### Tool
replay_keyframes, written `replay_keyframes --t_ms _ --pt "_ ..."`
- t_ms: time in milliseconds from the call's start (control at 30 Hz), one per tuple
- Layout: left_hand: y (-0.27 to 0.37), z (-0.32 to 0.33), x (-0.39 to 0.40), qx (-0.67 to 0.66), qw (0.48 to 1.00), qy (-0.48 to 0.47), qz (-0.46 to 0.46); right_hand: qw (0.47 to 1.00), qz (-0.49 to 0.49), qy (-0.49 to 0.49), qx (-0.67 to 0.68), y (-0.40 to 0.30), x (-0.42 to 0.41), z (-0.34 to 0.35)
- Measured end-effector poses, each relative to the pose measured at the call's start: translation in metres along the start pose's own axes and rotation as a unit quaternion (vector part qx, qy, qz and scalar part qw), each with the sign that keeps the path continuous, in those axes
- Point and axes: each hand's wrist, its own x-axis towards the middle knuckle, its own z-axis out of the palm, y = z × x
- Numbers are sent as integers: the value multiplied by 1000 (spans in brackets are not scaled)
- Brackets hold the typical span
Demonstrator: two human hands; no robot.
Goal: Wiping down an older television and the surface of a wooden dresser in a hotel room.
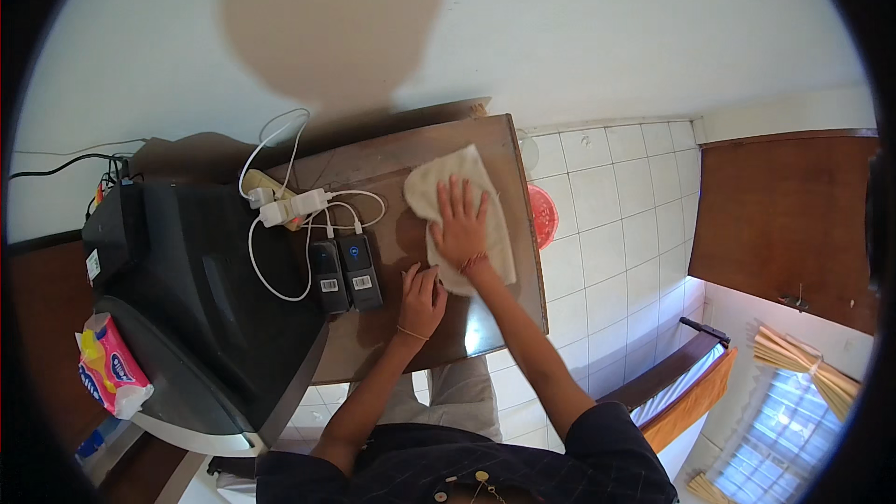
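Observation:
My right hand (463, 227) lies flat with its fingers spread on a cream cloth (483, 175), pressing it against the brown wooden tabletop (392, 161). A red string bracelet circles that wrist. To its lower left, my left hand (423, 302) rests on the tabletop near the cloth's lower edge, fingers loosely bent; whether it pinches something small cannot be told. Left of it, two dark power banks (358, 273) lie side by side, with white cables running to white charging adapters (290, 208) on a power strip (260, 180).
A bulky black CRT television (203, 280) stands at the left, with a pink tissue pack (112, 367) on it. The wall borders the table's far side. A red plastic basket (542, 217) sits beyond the right edge, above white floor tiles. A brown door (784, 224) is farther right.

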Motion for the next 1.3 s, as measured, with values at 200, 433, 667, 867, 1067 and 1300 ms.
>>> replay_keyframes --t_ms 200,433,667,867,1067,1300 --pt "-15 -1 -12 -41 999 -13 16 997 -69 -28 -1 -32 30 1" --pt "-12 0 -14 -12 995 -41 91 998 -59 -15 -1 -57 92 25" --pt "-17 -6 -13 -72 993 -90 21 991 -133 -19 10 -55 22 13" --pt "-24 -12 -13 -72 990 -101 65 995 -94 6 15 -29 13 8" --pt "-25 -12 -12 -39 989 -95 110 998 -35 48 -1 9 82 10" --pt "-24 -10 -13 -55 991 -88 86 969 223 89 -67 52 30 0"
